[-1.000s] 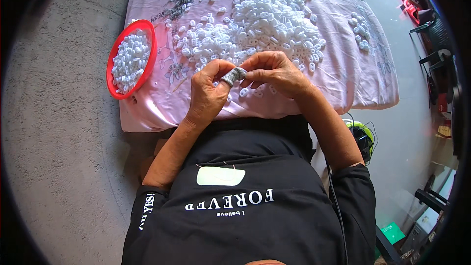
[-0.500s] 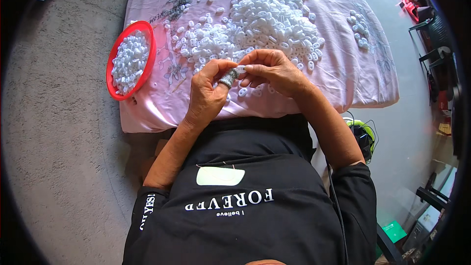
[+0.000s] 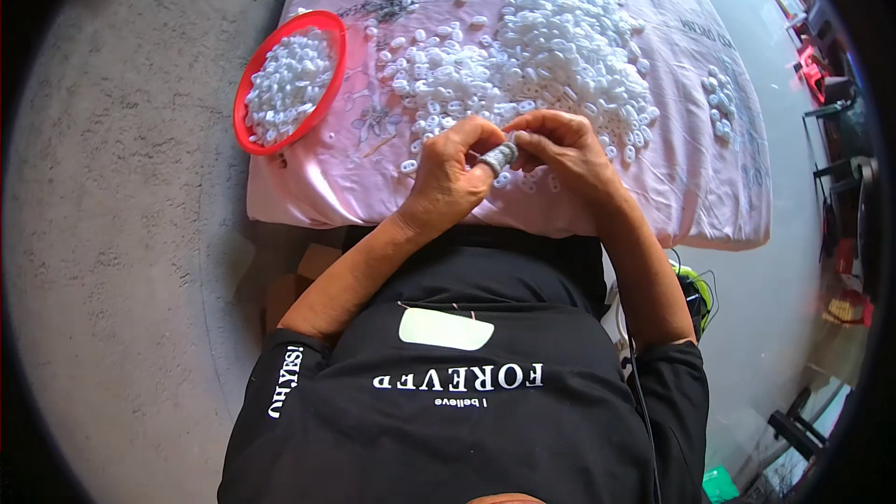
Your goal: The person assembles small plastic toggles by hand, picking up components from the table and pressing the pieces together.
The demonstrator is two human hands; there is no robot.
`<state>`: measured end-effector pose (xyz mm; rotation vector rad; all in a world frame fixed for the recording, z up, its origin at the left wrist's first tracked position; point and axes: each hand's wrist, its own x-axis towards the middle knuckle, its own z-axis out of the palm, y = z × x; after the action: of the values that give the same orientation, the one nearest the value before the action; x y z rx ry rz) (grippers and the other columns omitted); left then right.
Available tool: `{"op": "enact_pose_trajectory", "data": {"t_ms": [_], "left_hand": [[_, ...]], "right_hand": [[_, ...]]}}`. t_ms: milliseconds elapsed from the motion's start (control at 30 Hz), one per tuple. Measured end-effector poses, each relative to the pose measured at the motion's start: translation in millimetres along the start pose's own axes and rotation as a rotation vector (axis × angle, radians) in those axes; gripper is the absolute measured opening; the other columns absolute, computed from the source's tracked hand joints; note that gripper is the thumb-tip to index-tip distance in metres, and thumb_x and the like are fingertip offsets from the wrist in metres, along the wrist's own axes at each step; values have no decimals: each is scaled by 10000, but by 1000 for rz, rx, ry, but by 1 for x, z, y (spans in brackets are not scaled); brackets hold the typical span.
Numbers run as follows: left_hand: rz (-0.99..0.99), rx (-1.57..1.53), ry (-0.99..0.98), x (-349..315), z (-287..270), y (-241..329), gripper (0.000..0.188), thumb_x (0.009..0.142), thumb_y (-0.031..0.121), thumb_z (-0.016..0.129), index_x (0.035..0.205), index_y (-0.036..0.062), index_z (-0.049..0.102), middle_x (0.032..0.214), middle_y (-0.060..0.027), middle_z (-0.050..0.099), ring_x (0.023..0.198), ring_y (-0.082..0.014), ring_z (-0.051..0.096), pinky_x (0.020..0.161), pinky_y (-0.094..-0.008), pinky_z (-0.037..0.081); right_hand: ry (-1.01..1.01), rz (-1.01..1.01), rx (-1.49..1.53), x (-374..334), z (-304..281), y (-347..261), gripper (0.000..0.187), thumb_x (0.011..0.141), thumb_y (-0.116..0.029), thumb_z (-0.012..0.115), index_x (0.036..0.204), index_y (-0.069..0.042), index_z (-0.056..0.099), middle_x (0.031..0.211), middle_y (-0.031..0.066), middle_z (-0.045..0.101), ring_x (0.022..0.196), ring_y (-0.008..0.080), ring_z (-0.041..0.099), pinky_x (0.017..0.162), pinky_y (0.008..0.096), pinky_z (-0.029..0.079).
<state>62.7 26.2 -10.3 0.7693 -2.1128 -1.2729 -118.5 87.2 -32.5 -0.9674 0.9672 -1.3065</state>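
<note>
Above pink cloth, left hand and right hand pinch a white piece between them.

Glare brightens the floor at upper right; fisheye corners darken.

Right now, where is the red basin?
In the head view, the red basin sits upper left, at the pink cloth's left edge, left of the heap of white pieces.

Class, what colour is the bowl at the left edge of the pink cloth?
Red; the bowl shows best in the head view.
</note>
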Motion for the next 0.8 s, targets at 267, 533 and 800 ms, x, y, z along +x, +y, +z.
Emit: {"op": "enact_pose_trajectory", "data": {"t_ms": [267,533,800], "left_hand": [[-18,39,-21,-2,-3,2,175,794,-78,548,954,-13,576,863,-66,641,833,-92,622,740,-240,501],[-5,22,21,6,-42,-6,157,829,-50,569,976,-6,601,865,-33,626,825,-87,589,734,-238,484],[-187,399,215,-20,-123,-62,186,772,-26,531,933,-5,621,880,-133,663,813,-204,658,745,-303,510]], "right_hand": [[30,-42,-106,-4,7,-3,209,882,-79,623,1077,-4,634,838,10,639,730,62,560,693,205,473],[86,-57,-1,-4,5,-5,187,899,-85,583,1073,-16,593,817,35,634,754,91,616,679,227,503],[115,-61,135,-2,-1,-2,151,907,-97,577,1046,-42,602,854,55,656,763,92,632,694,230,518]]}}
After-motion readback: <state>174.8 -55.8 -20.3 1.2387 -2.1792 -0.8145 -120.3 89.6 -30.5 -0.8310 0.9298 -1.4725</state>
